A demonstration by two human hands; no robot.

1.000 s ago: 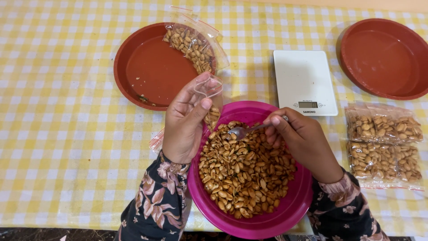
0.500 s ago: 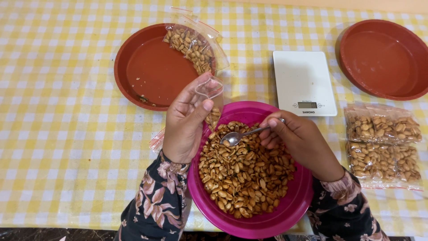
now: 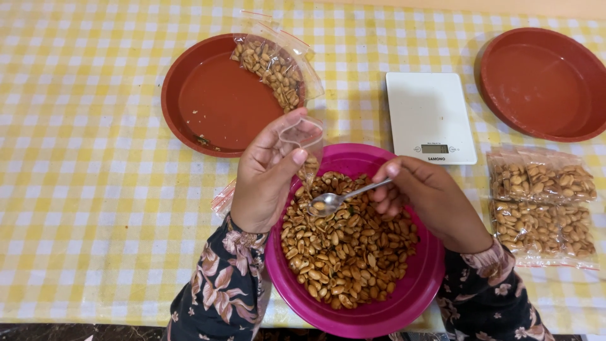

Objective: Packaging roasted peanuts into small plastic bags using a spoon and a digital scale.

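Now, spoon to bag: the spoon lies just below and right of the small clear bag, bowl end pointing left and slightly down toward the bag's hanging end.
Spoon axis: handle runs up to the right into the right hand; bowl sits low over the peanuts.
Left hand: fingers pinched narrow on the bag's top edge, holding it over the pink bowl.
Right hand: closed round the spoon handle.
Nearer hand: left, already on the bag.
Elsewhere on the worktop: a partly filled bag on a red plate, a white scale, two filled bags.
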